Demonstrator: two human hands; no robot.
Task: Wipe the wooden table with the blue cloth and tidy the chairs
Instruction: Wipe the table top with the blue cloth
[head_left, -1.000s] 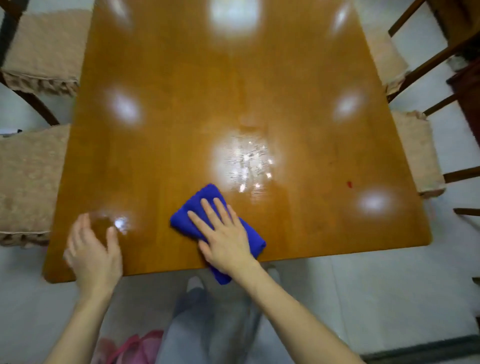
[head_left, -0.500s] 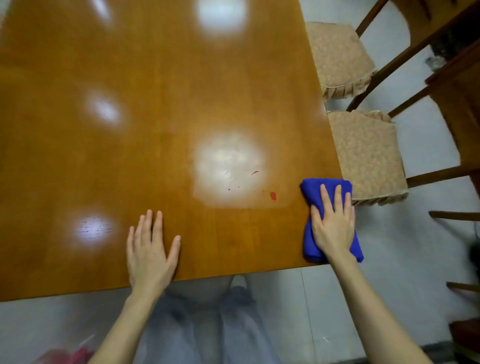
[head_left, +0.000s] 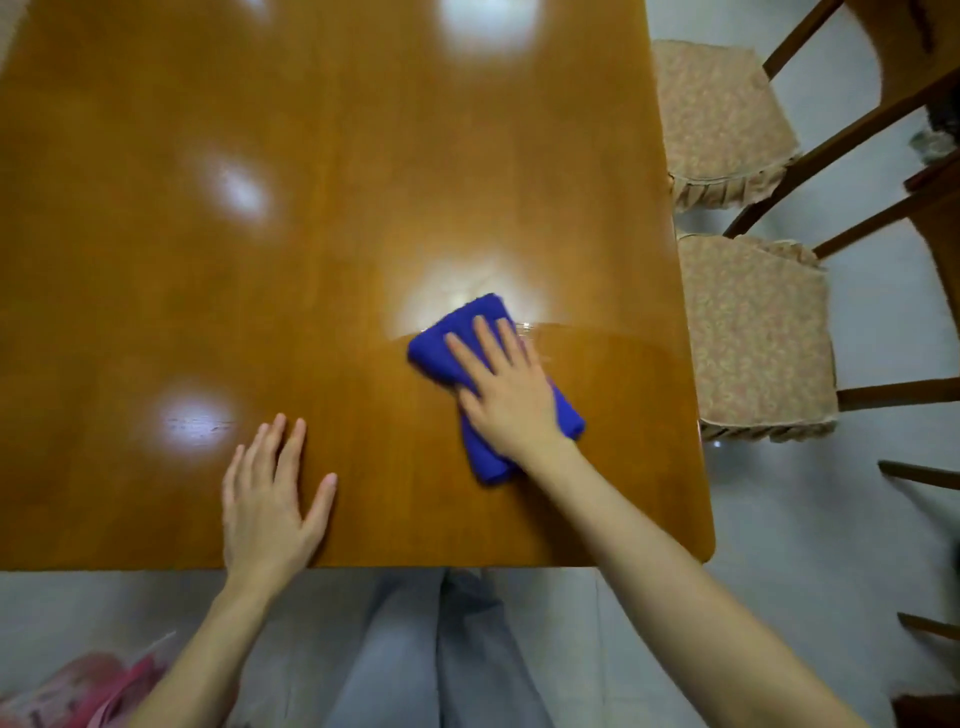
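1. While the right hand (head_left: 506, 395) lies flat with its fingers straight and slightly spread, it presses down on the blue cloth (head_left: 447, 343), which is folded into a thick pad.
2. That cloth rests at a slant on the near right part of the wooden surface (head_left: 260, 291). One end shows beyond the fingertips and the other pokes out beside the wrist.
3. A darker, damp-looking band runs across the wood from the cloth to the right edge, and small bright droplets glint just beside the fingertips.
4. The left hand (head_left: 267, 499) lies open, palm down on bare wood near the front edge, thumb spread sideways. It holds nothing and is well apart from the cloth.
5. Several soft white glares of light sit on the polished top.
6. Along the right side stand the nearer chair (head_left: 753, 332) and the farther chair (head_left: 719, 119). Each has a beige frilled cushion that meets the surface's edge in this view, and their dark wooden backs are turned away from it.
7. Grey trousers (head_left: 441, 654) show below the front edge over the pale floor (head_left: 831, 519). Something pink (head_left: 78, 691), too blurred to identify, lies at the lower left.
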